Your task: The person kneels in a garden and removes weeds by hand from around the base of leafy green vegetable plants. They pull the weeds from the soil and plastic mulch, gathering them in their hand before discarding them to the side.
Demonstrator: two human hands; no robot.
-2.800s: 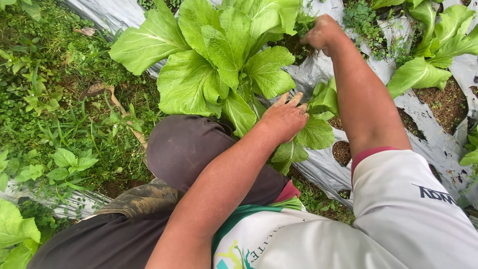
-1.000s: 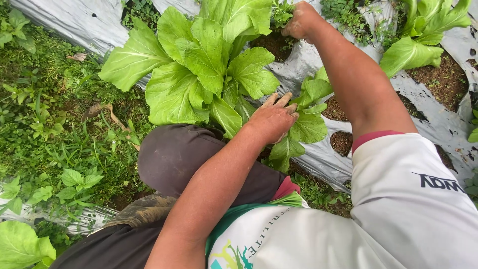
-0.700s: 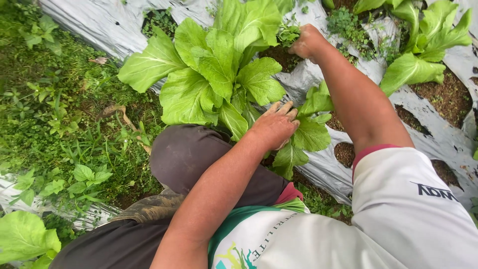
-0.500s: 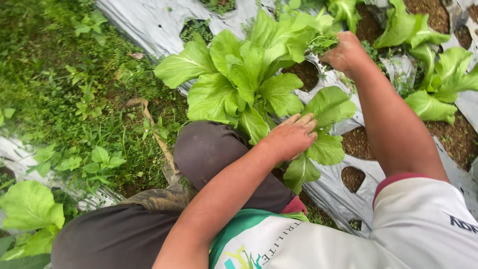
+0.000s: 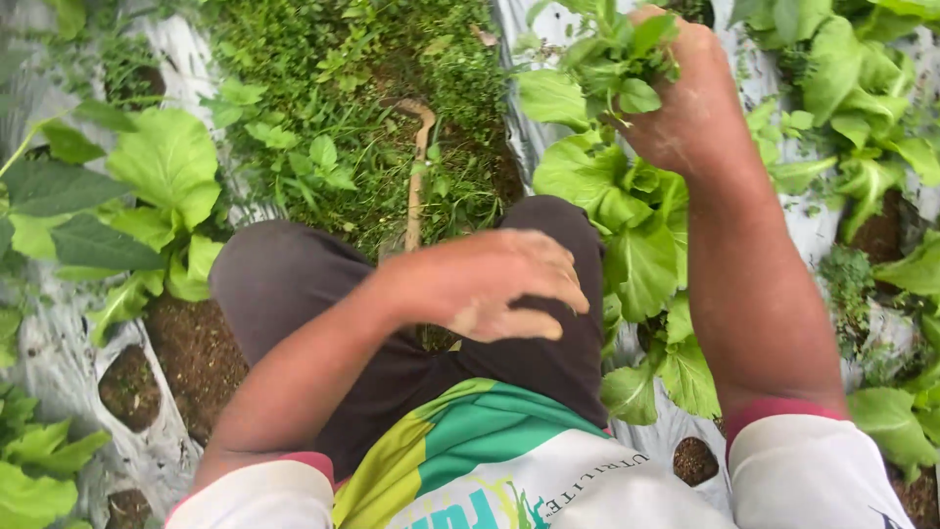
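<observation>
My left hand [image 5: 490,284] has lifted off the leafy plant [image 5: 627,235], now loosely spread over my knee; right hand [image 5: 685,93] fisted around pulled weeds [image 5: 617,54], far right.

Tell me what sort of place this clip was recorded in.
Most likely an outdoor vegetable plot: leafy greens grow through holes in silvery plastic sheeting laid over soil, with a weedy grass strip between beds. The right hand grips pulled weeds.
</observation>
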